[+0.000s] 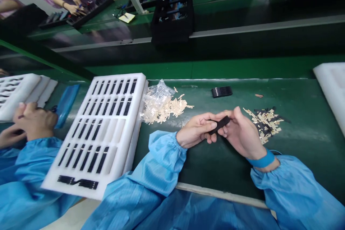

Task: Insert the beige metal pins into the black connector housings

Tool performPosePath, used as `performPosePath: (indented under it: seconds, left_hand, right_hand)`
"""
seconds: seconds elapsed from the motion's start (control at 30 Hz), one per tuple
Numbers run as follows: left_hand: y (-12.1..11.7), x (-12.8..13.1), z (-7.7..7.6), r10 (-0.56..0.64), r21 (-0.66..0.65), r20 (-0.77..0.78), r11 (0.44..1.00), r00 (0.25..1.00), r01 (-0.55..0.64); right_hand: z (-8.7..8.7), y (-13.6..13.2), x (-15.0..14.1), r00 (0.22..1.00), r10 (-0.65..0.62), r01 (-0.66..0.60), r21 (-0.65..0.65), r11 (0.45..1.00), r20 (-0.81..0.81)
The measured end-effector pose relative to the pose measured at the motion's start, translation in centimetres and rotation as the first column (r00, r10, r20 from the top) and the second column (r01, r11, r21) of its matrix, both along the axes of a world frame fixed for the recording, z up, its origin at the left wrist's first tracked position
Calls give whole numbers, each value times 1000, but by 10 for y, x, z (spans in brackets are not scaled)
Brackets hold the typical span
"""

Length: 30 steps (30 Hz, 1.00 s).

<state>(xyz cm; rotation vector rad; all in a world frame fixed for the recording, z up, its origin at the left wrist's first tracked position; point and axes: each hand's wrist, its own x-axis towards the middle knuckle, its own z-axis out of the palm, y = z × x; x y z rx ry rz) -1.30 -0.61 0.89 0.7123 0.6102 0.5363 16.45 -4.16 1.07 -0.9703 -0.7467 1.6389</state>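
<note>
Both of my hands meet over the green bench and hold one small flat black strip (221, 124) between them. My left hand (195, 130) pinches its near end with thumb and fingers closed. My right hand (239, 132) grips the far end, fingers curled around it. A pile of small beige tabs (168, 107) spilling from a clear plastic bag lies just behind my left hand. A second heap of beige and black scraps (265, 122) lies right of my right hand.
A white foam tray (126, 129) with slots holding several black strips sits to the left. A small black comb-like part (221, 91) lies further back. A co-worker's hands (32, 122) work at the left by another foam tray (16, 93). White foam (331, 86) is at the right edge.
</note>
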Motion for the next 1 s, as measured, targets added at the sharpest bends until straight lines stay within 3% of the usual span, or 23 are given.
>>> performPosePath:
  seconds: [0.13, 0.3, 0.47, 0.5, 0.6, 0.77, 0.83, 0.9, 0.97, 1.0]
  left_hand:
    - [0, 3, -1, 111, 80, -42, 991, 993, -107]
    - [-1, 7, -6, 170, 207, -124, 968, 978, -142]
    - [-3, 12, -13, 244, 392, -172, 906, 954, -161]
    - [-3, 13, -14, 249, 420, -186, 895, 950, -152]
    - [-2, 13, -15, 257, 459, -230, 879, 939, -128]
    - [3, 13, -18, 251, 405, -306, 907, 918, -113]
    - [5, 13, -21, 287, 413, -314, 899, 905, -142]
    - [6, 13, -24, 303, 426, -294, 891, 907, -160]
    - [6, 14, -25, 295, 430, -274, 889, 915, -158]
    - [6, 14, -25, 288, 428, -271, 891, 919, -153]
  right_hand:
    - [-8, 0, 4, 916, -128, 26, 262, 965, 381]
    - [-13, 2, 13, 830, -130, -79, 345, 935, 542]
    - [-8, 10, 28, 563, -273, -165, 430, 888, 780]
    - [-7, 11, 29, 561, -254, -175, 413, 894, 788]
    - [-4, 14, 31, 651, -126, -173, 308, 936, 749]
    - [-1, 17, 41, 732, 90, -175, 60, 983, 675]
    - [0, 21, 49, 807, -24, -22, 70, 997, 590]
    - [-1, 25, 54, 867, -255, 210, 151, 966, 427]
    - [-4, 27, 54, 861, -380, 338, 180, 924, 336]
    - [-6, 28, 52, 848, -378, 335, 178, 925, 371]
